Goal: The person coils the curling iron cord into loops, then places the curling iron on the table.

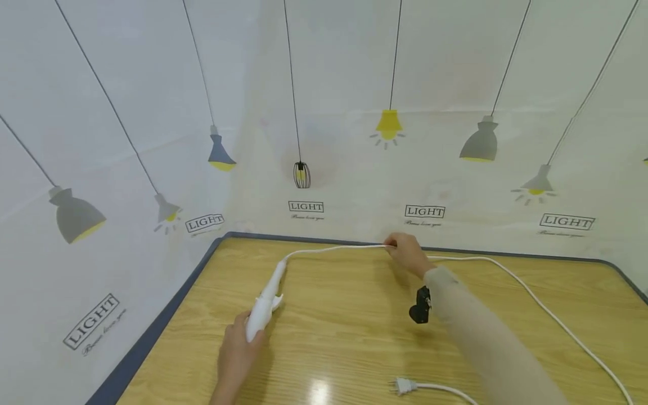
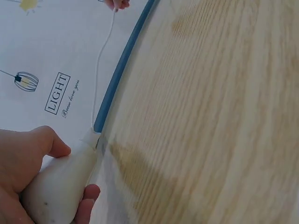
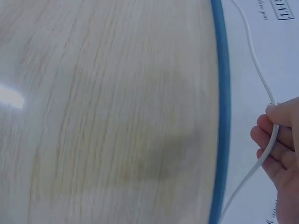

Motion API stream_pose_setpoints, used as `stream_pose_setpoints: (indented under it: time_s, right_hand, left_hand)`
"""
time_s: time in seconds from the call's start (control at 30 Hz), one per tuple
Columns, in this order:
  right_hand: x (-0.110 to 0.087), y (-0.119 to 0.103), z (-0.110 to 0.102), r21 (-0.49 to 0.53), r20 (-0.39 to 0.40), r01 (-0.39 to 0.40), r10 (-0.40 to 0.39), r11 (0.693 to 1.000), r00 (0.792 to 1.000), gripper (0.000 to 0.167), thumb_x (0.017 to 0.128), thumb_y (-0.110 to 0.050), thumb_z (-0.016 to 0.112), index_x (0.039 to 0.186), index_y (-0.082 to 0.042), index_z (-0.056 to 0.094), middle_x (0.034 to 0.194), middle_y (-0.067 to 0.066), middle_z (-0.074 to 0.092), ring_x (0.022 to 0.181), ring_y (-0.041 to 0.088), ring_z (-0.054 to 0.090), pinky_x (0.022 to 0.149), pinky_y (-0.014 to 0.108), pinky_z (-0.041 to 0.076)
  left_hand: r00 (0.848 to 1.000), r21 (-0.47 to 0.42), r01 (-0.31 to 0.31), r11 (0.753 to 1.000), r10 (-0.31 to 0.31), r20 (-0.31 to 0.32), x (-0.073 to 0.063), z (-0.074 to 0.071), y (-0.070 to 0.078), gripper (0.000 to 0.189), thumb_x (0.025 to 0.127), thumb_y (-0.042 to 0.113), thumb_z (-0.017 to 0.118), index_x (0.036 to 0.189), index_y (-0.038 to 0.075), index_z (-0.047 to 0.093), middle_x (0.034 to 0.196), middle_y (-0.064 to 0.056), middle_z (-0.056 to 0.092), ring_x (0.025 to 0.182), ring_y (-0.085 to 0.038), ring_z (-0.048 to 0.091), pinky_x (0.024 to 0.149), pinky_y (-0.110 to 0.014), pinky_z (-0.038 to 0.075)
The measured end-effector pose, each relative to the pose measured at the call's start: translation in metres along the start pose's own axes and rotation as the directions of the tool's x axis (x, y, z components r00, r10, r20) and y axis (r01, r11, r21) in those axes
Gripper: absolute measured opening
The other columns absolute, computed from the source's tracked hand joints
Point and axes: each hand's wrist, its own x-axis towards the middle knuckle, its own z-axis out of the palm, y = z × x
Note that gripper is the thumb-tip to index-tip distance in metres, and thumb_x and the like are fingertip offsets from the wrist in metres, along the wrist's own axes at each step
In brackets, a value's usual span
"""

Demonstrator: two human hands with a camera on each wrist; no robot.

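My left hand (image 1: 237, 350) grips the rounded end of a white corded appliance (image 1: 261, 315), smooth and teardrop-shaped, with a small lever-like piece jutting from its side. Its tapered end points away toward the back of the table. From that tip a white cord (image 1: 334, 248) runs right to my right hand (image 1: 408, 254), which pinches it between thumb and fingers near the table's back edge. In the right wrist view the cord (image 3: 254, 58) passes under the thumb and across the fingers. The left wrist view shows thumb and fingers wrapped around the white body (image 2: 60, 191).
Past my right hand the cord curves along the right of the wooden table (image 1: 334, 315). Its two-prong plug (image 1: 405, 386) lies near the front. Blue edging (image 1: 506, 255) borders the table, with a lamp-printed white sheet (image 1: 349, 169) behind. A black camera (image 1: 420, 306) sits at my right wrist.
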Motion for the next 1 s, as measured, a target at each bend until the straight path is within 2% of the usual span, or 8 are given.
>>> stream_pose_setpoints:
  time_s: [0.2, 0.27, 0.47, 0.6, 0.77, 0.9, 1.0]
  right_hand:
    - [-0.019, -0.007, -0.033, 0.049, 0.035, 0.020, -0.021, 0.999, 0.999, 0.010, 0.087, -0.004, 0.057, 0.093, 0.001, 0.062, 0.084, 0.010, 0.061, 0.076, 0.022, 0.057, 0.067, 0.038, 0.048]
    - [-0.025, -0.010, -0.045, 0.051, 0.042, 0.024, -0.026, 0.998, 0.999, 0.010, 0.087, -0.008, 0.057, 0.093, -0.001, 0.061, 0.081, 0.007, 0.060, 0.071, 0.020, 0.054, 0.063, 0.035, 0.046]
    - [-0.049, -0.021, -0.080, 0.053, 0.021, 0.036, -0.037, 0.998, 0.999, 0.021, 0.088, -0.027, 0.062, 0.087, -0.006, 0.063, 0.061, 0.003, 0.049, 0.050, 0.016, 0.040, 0.050, 0.031, 0.036]
    - [-0.065, -0.025, -0.099, 0.050, 0.015, 0.053, -0.054, 0.997, 0.998, 0.024, 0.090, -0.029, 0.059, 0.096, -0.007, 0.067, 0.054, 0.000, 0.044, 0.045, 0.014, 0.034, 0.046, 0.029, 0.033]
    - [-0.088, -0.031, -0.121, 0.062, 0.033, 0.089, -0.091, 0.994, 0.995, 0.024, 0.093, -0.017, 0.054, 0.111, -0.002, 0.063, 0.059, -0.004, 0.052, 0.049, 0.011, 0.047, 0.045, 0.028, 0.040]
    - [-0.109, -0.036, -0.134, 0.059, 0.001, 0.125, -0.125, 0.990, 0.992, 0.017, 0.091, -0.005, 0.056, 0.104, 0.001, 0.064, 0.072, -0.004, 0.060, 0.061, 0.007, 0.056, 0.052, 0.026, 0.047]
    - [-0.126, -0.040, -0.142, 0.077, -0.014, 0.100, -0.100, 0.992, 0.995, 0.013, 0.090, -0.003, 0.057, 0.100, 0.001, 0.063, 0.077, -0.002, 0.063, 0.065, 0.007, 0.058, 0.057, 0.026, 0.049]
  left_hand:
    - [0.999, -0.109, -0.007, 0.994, 0.011, 0.041, 0.016, -0.007, 0.002, 0.050, 0.082, 0.018, 0.066, 0.127, 0.002, 0.050, 0.098, -0.021, 0.061, 0.072, -0.025, 0.057, 0.057, -0.034, 0.045]
    - [0.999, -0.123, -0.012, 0.992, 0.017, 0.035, 0.021, -0.011, 0.004, 0.049, 0.082, 0.020, 0.068, 0.126, 0.005, 0.052, 0.100, -0.021, 0.061, 0.074, -0.024, 0.057, 0.058, -0.032, 0.045]
    - [0.994, -0.181, -0.103, 0.978, 0.106, 0.003, 0.037, -0.023, 0.016, 0.048, 0.079, 0.024, 0.073, 0.122, 0.008, 0.058, 0.099, -0.020, 0.061, 0.071, -0.023, 0.058, 0.056, -0.029, 0.044]
    - [0.985, -0.225, -0.163, 0.961, 0.173, 0.022, 0.048, -0.026, 0.026, 0.049, 0.077, 0.026, 0.074, 0.121, 0.008, 0.060, 0.099, -0.017, 0.062, 0.068, -0.021, 0.056, 0.056, -0.028, 0.044]
    - [0.970, -0.280, -0.202, 0.939, 0.232, 0.075, 0.060, -0.028, 0.044, 0.049, 0.078, 0.026, 0.074, 0.122, 0.009, 0.060, 0.104, -0.016, 0.061, 0.070, -0.021, 0.055, 0.055, -0.029, 0.045]
    - [0.954, -0.307, -0.224, 0.925, 0.272, 0.124, 0.068, -0.027, 0.061, 0.049, 0.079, 0.027, 0.073, 0.123, 0.010, 0.060, 0.103, -0.014, 0.060, 0.071, -0.021, 0.053, 0.055, -0.029, 0.046]
    - [0.938, -0.331, -0.243, 0.912, 0.308, 0.159, 0.074, -0.024, 0.073, 0.049, 0.079, 0.029, 0.073, 0.123, 0.011, 0.060, 0.104, -0.013, 0.059, 0.072, -0.021, 0.052, 0.055, -0.030, 0.046]
